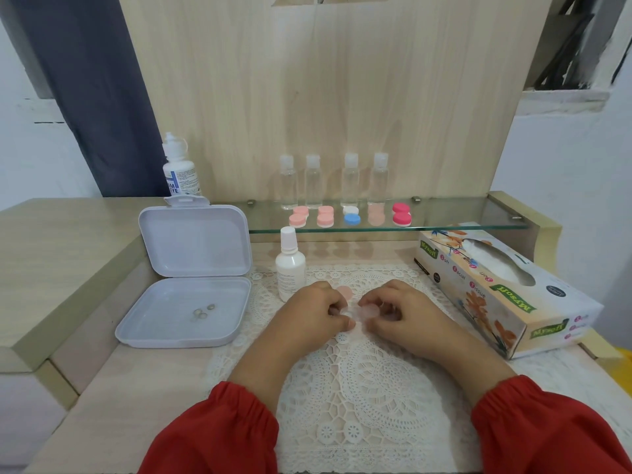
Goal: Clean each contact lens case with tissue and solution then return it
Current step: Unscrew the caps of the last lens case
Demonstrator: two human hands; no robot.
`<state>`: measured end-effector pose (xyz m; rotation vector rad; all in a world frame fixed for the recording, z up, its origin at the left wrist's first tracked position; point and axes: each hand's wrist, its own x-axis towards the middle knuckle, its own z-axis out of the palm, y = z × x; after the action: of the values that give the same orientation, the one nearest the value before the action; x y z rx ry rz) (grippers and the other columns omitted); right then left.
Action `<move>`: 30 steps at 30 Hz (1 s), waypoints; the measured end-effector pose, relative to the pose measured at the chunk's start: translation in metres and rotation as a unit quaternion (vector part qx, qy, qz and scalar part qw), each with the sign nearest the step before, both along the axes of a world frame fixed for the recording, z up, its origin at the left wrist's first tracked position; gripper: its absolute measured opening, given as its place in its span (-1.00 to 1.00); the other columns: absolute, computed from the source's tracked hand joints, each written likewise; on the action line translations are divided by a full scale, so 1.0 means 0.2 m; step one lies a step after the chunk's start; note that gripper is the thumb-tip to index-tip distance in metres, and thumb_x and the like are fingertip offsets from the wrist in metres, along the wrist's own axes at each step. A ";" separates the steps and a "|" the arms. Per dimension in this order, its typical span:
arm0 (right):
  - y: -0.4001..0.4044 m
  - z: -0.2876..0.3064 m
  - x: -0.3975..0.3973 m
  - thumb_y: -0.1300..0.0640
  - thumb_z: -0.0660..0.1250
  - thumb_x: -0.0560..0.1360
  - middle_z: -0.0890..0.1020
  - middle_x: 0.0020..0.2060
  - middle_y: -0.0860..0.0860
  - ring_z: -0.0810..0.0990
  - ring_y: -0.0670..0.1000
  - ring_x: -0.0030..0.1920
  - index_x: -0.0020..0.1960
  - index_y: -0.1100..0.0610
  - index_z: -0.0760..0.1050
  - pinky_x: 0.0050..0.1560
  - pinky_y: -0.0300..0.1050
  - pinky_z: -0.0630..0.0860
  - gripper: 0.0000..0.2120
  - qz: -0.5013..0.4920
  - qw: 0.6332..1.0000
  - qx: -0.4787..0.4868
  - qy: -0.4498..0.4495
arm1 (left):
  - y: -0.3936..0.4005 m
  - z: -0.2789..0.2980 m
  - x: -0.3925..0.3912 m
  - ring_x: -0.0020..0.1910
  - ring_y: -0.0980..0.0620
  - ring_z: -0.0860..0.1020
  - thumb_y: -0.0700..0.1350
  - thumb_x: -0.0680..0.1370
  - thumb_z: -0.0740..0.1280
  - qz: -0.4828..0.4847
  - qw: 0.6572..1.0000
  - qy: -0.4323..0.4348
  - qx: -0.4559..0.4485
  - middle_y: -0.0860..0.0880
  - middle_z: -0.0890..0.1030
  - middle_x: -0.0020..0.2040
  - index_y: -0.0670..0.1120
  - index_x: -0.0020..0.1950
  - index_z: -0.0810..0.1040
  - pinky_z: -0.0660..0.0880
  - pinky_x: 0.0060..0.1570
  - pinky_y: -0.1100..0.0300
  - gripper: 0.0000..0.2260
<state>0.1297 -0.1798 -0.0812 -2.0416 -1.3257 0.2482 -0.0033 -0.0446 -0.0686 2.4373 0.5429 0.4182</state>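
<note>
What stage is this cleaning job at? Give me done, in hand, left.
Done: nothing shows as cleaned. In hand: the left hand and right hand hold a translucent pale pink lens case over the white lace mat; a pink round cap lies beside it. Left: five capped cases wait on the glass shelf; no tissue pulled from the floral tissue box.

lace mat (349, 381) at table centre; both hands over it, left hand (316, 311) and right hand (403, 311) close together, a lens case (367, 311) between them. small bottle (290, 265) just behind left hand. open box (191, 275) to the left. tissue box (502, 292) to the right. behind, glass shelf (461, 213) carrying five lens cases, four bottles behind those.
</note>
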 end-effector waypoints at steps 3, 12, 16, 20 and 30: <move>0.00 0.00 0.00 0.03 0.46 0.40 0.48 -0.04 -0.16 0.48 -0.21 -0.06 0.20 -0.11 0.50 -0.03 -0.33 0.41 -0.61 -0.009 1.000 0.000 0.018 | 0.00 0.00 0.00 -0.14 0.12 0.48 -0.05 0.45 0.46 -0.001 1.000 -0.002 0.006 0.08 0.45 -0.10 -0.11 0.05 0.61 0.45 -0.05 0.20 -0.77; 0.00 0.00 0.01 0.03 0.48 0.42 0.49 -0.07 -0.18 0.47 -0.23 -0.10 -0.11 -0.22 0.46 -0.09 -0.34 0.36 -0.78 0.006 1.000 0.005 0.003 | 0.01 -0.01 0.00 -0.16 0.16 0.45 -0.05 0.45 0.46 -0.002 1.000 -0.007 0.006 0.09 0.44 -0.12 -0.09 0.06 0.61 0.39 -0.13 0.30 -0.77; -0.01 0.01 0.00 0.00 0.48 0.42 0.48 -0.03 -0.18 0.49 -0.17 -0.06 0.08 -0.15 0.48 -0.07 -0.38 0.37 -0.72 0.001 1.000 0.001 0.011 | 0.00 -0.01 0.00 -0.14 0.13 0.47 -0.05 0.45 0.46 0.000 1.000 -0.007 0.008 0.08 0.45 -0.11 -0.10 0.05 0.61 0.42 -0.09 0.26 -0.77; 0.00 0.02 -0.01 -0.04 0.53 0.35 0.49 -0.10 -0.13 0.47 -0.18 -0.11 -0.02 0.00 0.49 -0.15 -0.38 0.36 -0.69 -0.037 0.999 -0.005 0.000 | 0.00 -0.01 0.00 -0.16 0.14 0.46 -0.05 0.45 0.46 -0.001 1.000 -0.010 0.009 0.09 0.43 -0.13 -0.11 0.03 0.61 0.41 -0.09 0.26 -0.78; 0.00 0.01 0.00 -0.07 0.52 0.35 0.48 -0.06 -0.17 0.48 -0.19 -0.07 0.07 -0.05 0.50 -0.08 -0.32 0.41 -0.65 -0.024 1.000 -0.015 -0.001 | 0.00 -0.01 0.00 -0.11 0.08 0.49 -0.04 0.44 0.46 -0.002 1.000 -0.003 0.012 0.05 0.46 -0.10 -0.11 0.00 0.61 0.46 -0.05 0.18 -0.79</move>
<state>0.1299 -0.1802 -0.0797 -2.0966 -1.2795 0.2444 -0.0028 -0.0447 -0.0702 2.4591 0.5326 0.4336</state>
